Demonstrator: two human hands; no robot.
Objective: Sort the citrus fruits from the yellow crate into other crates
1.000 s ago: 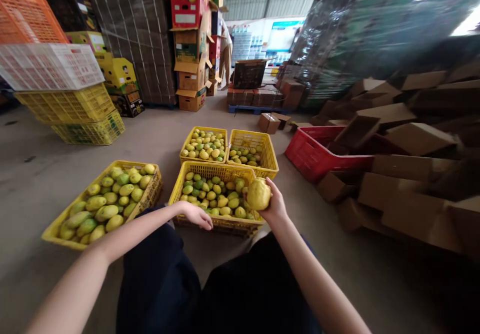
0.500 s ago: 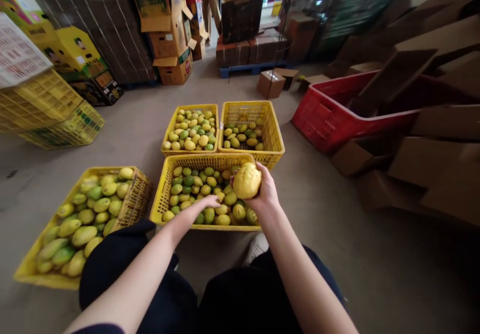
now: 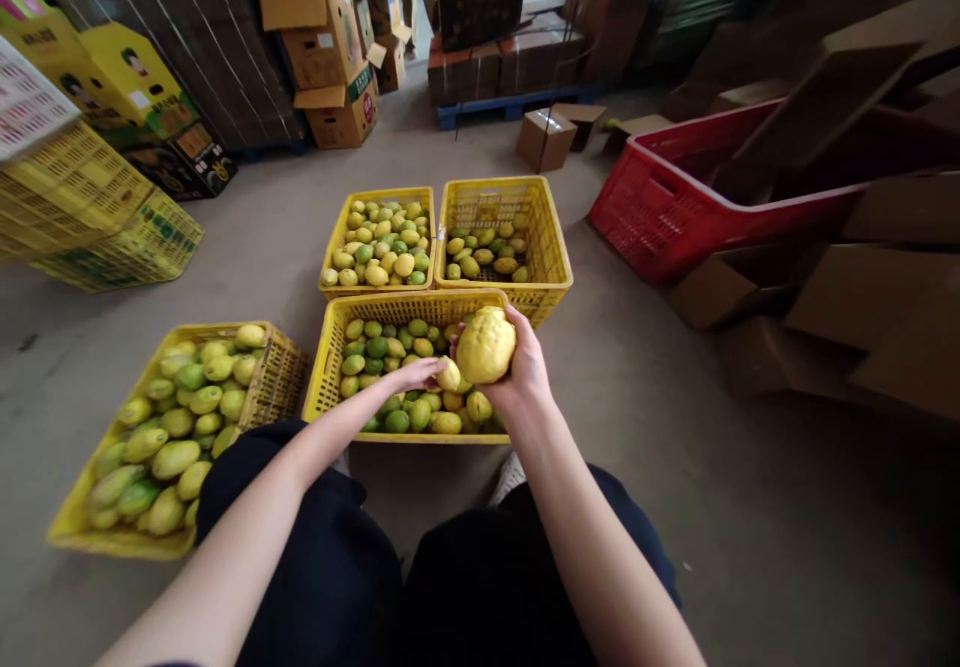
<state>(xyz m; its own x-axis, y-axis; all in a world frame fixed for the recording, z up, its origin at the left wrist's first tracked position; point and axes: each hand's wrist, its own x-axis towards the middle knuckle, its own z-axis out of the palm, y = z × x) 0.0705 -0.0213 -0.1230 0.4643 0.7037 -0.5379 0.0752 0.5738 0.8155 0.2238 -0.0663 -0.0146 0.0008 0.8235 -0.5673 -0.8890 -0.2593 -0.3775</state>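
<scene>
In my right hand (image 3: 529, 375) rests a large, bumpy yellow lemon (image 3: 486, 345), raised above the right end of the near yellow crate (image 3: 321, 387). My left hand (image 3: 418, 374) has its fingers closed around a much smaller yellow lemon (image 3: 448, 375), just left of the big one. Beneath both hands, that crate holds many yellow and green lemons (image 3: 397, 421). My right hand and the big lemon hide part of its right side.
Behind stand two more yellow crates, the left one (image 3: 330, 247) fuller of lemons than the right one (image 3: 555, 237). Another lemon-filled crate (image 3: 281, 387) sits by my left knee. A red crate (image 3: 637, 217) and cardboard boxes (image 3: 885, 297) lie to the right; stacked crates (image 3: 75, 187) stand left.
My left hand has come up from among the lemons with a small lemon in it. My right hand still holds the big lemon, and the view has tilted slightly down.
</scene>
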